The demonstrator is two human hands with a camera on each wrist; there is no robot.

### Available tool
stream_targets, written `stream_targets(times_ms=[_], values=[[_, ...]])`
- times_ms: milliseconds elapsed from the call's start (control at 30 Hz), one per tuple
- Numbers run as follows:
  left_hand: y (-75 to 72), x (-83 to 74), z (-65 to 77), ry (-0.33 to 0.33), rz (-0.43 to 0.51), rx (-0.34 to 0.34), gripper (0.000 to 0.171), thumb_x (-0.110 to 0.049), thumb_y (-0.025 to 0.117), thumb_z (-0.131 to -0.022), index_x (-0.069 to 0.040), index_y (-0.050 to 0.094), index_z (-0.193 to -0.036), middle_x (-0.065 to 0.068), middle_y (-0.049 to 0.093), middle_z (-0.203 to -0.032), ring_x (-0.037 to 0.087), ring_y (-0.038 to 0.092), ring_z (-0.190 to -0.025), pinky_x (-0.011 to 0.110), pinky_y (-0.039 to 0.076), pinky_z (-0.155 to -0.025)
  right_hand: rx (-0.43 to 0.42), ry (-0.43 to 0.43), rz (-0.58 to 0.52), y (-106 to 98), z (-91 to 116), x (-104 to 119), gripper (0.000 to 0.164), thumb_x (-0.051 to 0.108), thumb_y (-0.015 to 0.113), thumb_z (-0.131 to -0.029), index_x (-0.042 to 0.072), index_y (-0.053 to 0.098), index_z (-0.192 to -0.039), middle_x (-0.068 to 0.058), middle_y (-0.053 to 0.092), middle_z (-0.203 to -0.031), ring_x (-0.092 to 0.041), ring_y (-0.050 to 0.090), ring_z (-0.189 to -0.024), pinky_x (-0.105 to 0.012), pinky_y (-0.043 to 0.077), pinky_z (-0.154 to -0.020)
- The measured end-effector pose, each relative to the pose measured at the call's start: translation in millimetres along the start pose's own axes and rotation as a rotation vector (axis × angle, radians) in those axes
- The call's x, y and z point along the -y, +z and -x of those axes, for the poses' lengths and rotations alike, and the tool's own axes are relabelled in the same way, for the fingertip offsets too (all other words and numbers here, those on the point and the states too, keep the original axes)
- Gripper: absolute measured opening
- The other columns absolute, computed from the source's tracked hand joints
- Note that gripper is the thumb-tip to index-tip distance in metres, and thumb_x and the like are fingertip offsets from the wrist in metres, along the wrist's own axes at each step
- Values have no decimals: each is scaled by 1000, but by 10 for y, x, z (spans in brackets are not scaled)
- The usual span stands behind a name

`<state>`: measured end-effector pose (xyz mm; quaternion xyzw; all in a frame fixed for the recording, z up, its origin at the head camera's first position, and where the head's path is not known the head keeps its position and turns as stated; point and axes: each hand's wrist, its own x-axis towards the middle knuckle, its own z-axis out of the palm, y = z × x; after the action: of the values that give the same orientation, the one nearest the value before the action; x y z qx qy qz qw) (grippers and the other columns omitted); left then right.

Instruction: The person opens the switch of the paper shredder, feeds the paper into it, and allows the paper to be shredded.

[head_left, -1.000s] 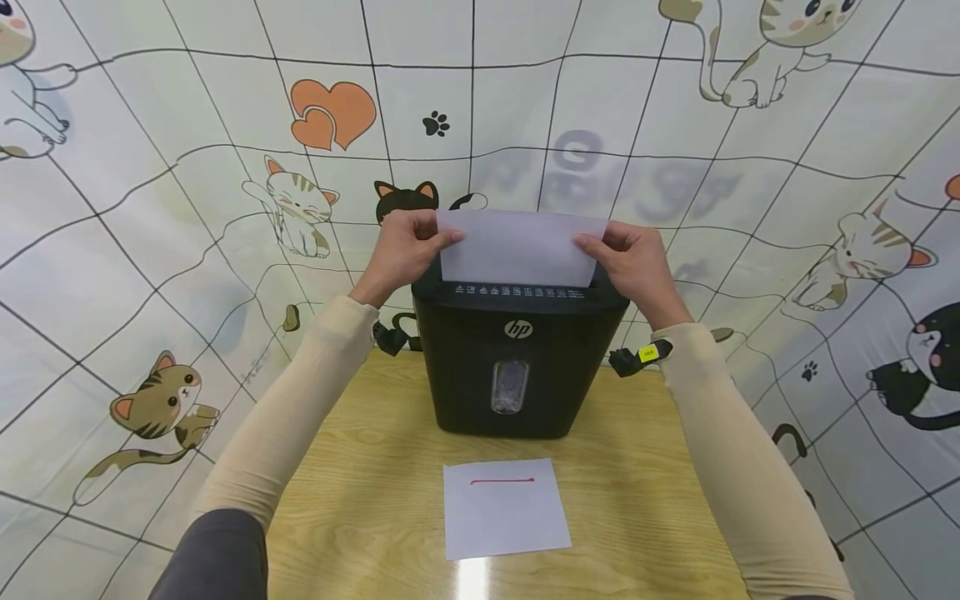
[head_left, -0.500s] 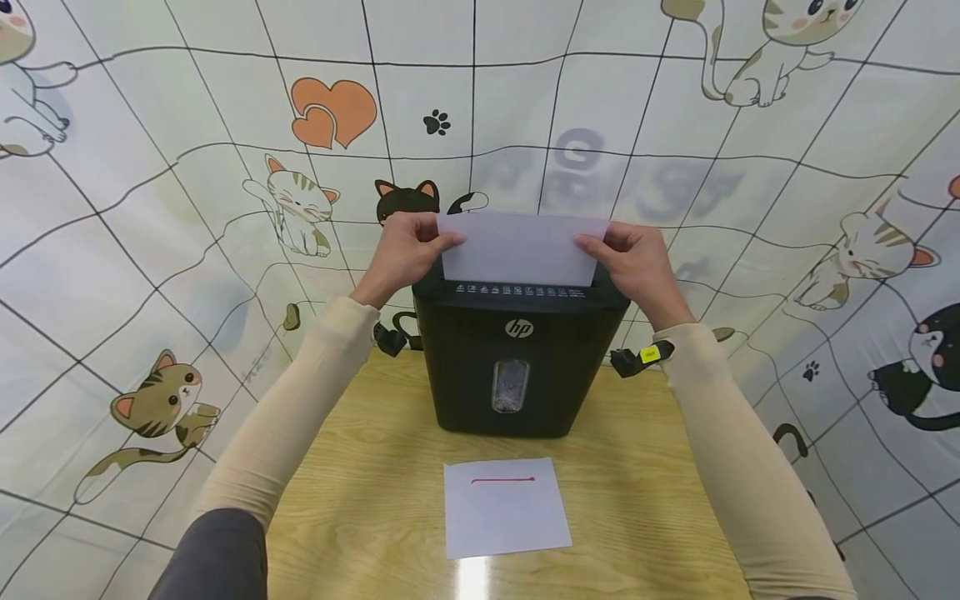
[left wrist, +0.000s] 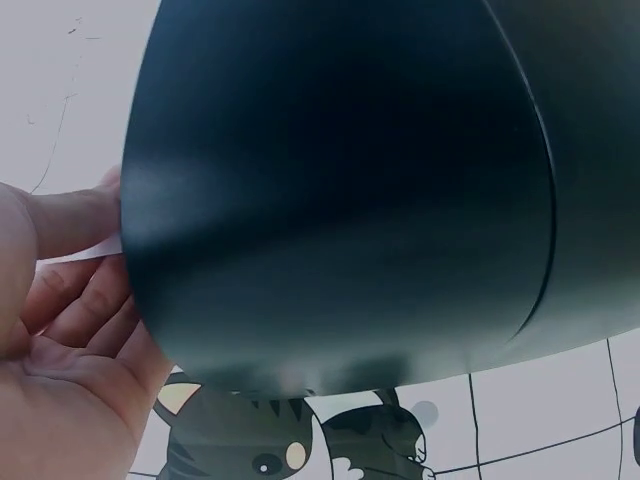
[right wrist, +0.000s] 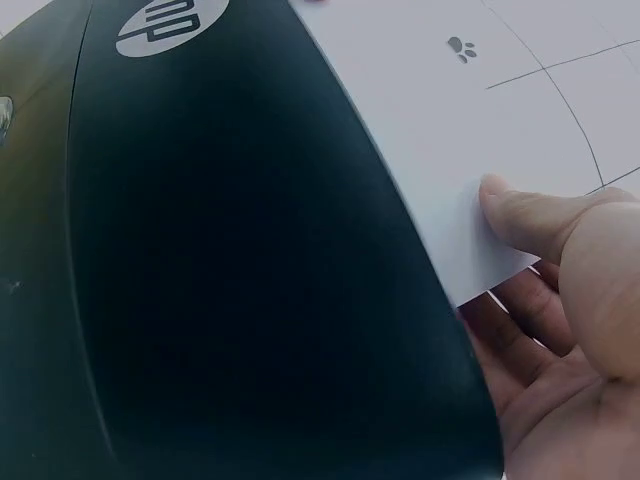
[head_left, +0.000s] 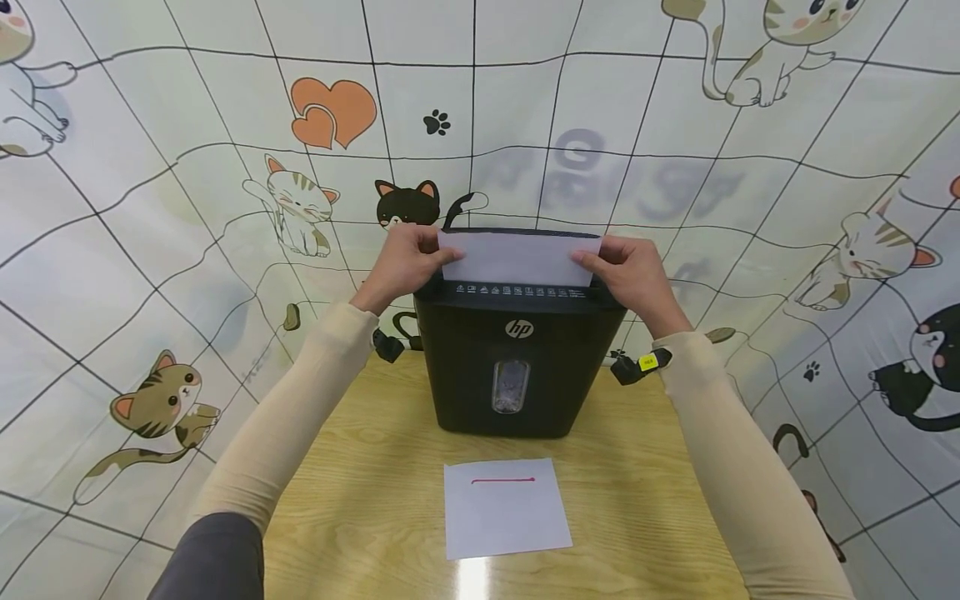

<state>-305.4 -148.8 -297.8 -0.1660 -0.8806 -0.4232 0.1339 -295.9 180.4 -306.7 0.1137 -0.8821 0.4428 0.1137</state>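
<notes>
A black HP paper shredder (head_left: 465,367) stands at the back of the table, with a small window (head_left: 511,387) in its front showing shredded bits. Upright at its top slot is a white sheet of paper (head_left: 517,260), its lower edge out of sight in the slot. My left hand (head_left: 408,260) pinches the sheet's left edge between thumb and fingers. On the opposite edge, my right hand (head_left: 632,275) pinches the paper the same way; the right wrist view shows the thumb (right wrist: 530,215) on its near face. In the left wrist view the shredder body hides most of the sheet.
Flat on the wooden table (head_left: 360,500), in front of the shredder, lies another white sheet (head_left: 507,517) with a red line across it. A white cloth (head_left: 525,100) printed with cartoon cats and grid lines hangs behind and at both sides.
The held sheet has moved down into the slot, so less of it shows above the shredder. Both hands have lowered with it. The sheet on the table has stayed put.
</notes>
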Motion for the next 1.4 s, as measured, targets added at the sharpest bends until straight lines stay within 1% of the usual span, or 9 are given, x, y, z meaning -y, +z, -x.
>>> stream_targets(times_ms=[167,367,467,533,600,700,967,1167,1400], values=[[-13,15,-2,3,32,6,20,-34,73,-81,-14,72,-84,5,67,-74,16,54,-66,30,41,-61,11,-23,8,0,25,-23,50,58,65,-78,8,63,-78,-10,53,-74,-20,42,-74,-35,32,-64],[-16,26,27,15,2,18,20,-35,74,-81,-18,73,-91,2,65,-79,15,49,-83,34,42,-70,25,-30,23,20,34,-43,38,57,66,-78,22,71,-93,-2,65,-85,-14,53,-79,-33,40,-70],[-12,31,35,16,9,27,17,-33,73,-81,-19,73,-90,0,68,-81,13,55,-83,33,38,-94,31,-47,32,25,29,-55,35,55,66,-79,27,71,-101,2,69,-96,-10,58,-86,-33,45,-77],[-9,33,42,11,19,38,14,-32,73,-81,-21,73,-89,-2,70,-82,11,60,-80,33,37,-98,34,-57,38,27,29,-60,33,53,66,-80,28,71,-101,3,69,-98,-9,59,-87,-33,46,-78],[-7,37,50,11,30,51,11,-30,73,-82,-21,72,-89,-4,71,-84,11,65,-77,32,40,-98,38,-65,41,27,28,-64,32,52,66,-80,29,71,-101,4,68,-99,-9,59,-88,-33,46,-79],[-2,46,68,10,50,65,10,-29,73,-82,-22,72,-88,-5,70,-86,9,65,-78,32,49,-76,45,-72,37,28,28,-64,30,51,66,-80,30,71,-100,5,68,-99,-8,61,-88,-32,47,-79],[17,68,120,55,62,67,15,-34,73,-81,-23,71,-90,-8,69,-87,8,65,-77,31,50,-73,85,-78,38,12,69,-37,37,57,67,-77,31,69,-104,8,68,-101,-7,63,-93,-34,48,-82],[13,55,156,79,91,87,30,-39,74,-79,-19,70,-101,-5,69,-97,9,66,-86,32,51,-81,131,-103,35,-25,110,-20,49,58,68,-76,30,63,-115,8,65,-111,-10,63,-99,-37,48,-87],[-2,53,234,103,15,81,44,-51,72,-77,-32,63,-116,-9,58,-123,19,57,-113,37,45,-96,154,-136,61,-61,174,-25,61,58,69,-74,33,54,-128,2,56,-128,-24,55,-116,-49,42,-95]])
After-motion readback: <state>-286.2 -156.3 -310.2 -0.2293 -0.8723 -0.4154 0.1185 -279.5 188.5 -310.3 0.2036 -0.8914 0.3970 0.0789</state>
